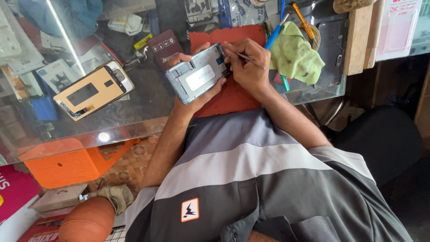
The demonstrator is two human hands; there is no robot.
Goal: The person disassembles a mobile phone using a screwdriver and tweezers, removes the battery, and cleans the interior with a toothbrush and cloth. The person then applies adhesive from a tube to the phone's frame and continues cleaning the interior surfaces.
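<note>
My left hand (193,96) holds an opened phone frame (197,74), grey with a white patch in its middle, tilted above a red mat (242,96) on the glass counter. My right hand (248,67) grips a thin metal tool (247,57) like a pen, its tip touching the right end of the phone frame. A detached phone screen panel (92,89), gold-backed with a white rim, lies on the glass to the left, away from both hands.
A green cloth (295,56) lies right of my right hand, with blue and orange pens (286,20) beside it. A wooden block (360,38) stands at the counter's right end. Under the glass sit packets and boxes; an orange stool (67,163) is below left.
</note>
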